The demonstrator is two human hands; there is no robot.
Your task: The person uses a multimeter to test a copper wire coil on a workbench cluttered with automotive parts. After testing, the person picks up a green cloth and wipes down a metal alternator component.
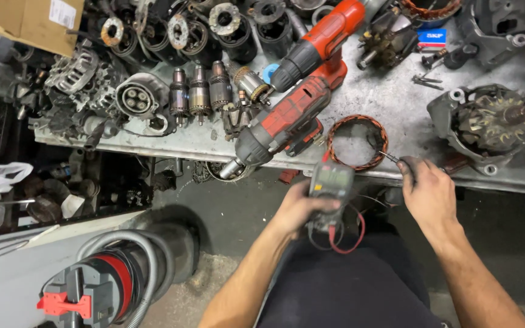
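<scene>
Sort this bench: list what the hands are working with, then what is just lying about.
In use: meter in left hand; probe in right hand; copper ring.
Lying about: two red drills, armatures, alternator, cardboard box.

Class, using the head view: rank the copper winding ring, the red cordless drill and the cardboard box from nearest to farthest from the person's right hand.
1. Copper winding ring, just left of the right hand, at the bench edge.
2. Red cordless drill, farther left.
3. Cardboard box, far top-left corner.

Cordless drills (pixel 302 91): two. Copper winding ring (pixel 357 143): one. Hand-held meter (pixel 330 185): one. Small armatures in a row (pixel 199 92): three. Cardboard box (pixel 28 21): one.
</scene>
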